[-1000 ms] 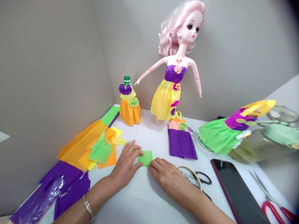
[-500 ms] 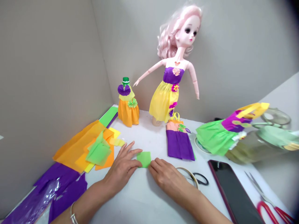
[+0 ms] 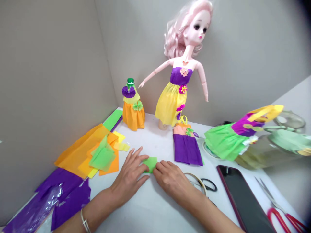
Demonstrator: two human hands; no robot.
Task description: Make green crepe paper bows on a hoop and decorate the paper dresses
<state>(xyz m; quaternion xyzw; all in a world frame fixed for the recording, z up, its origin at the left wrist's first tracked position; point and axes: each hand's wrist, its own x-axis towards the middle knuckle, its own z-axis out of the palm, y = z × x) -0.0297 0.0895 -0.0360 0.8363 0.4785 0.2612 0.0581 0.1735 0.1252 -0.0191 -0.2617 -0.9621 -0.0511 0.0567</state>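
My left hand (image 3: 131, 173): fingers spread, tips on left part of green paper (image 3: 151, 164) | My right hand (image 3: 171, 178): fingers bunched narrow at paper's right edge; pinching or pressing, I cannot tell | Paper's place: on white table (image 3: 136, 213), between both hands | Phone (image 3: 244, 199): near right | Doll (image 3: 179, 76): far side

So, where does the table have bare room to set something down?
Between your left hand and right hand, nearer you than the green paper they touch; also beyond it, between yellow scraps and purple skirt. Crowded: left, with papers; right, with tape, phone, red scissors.
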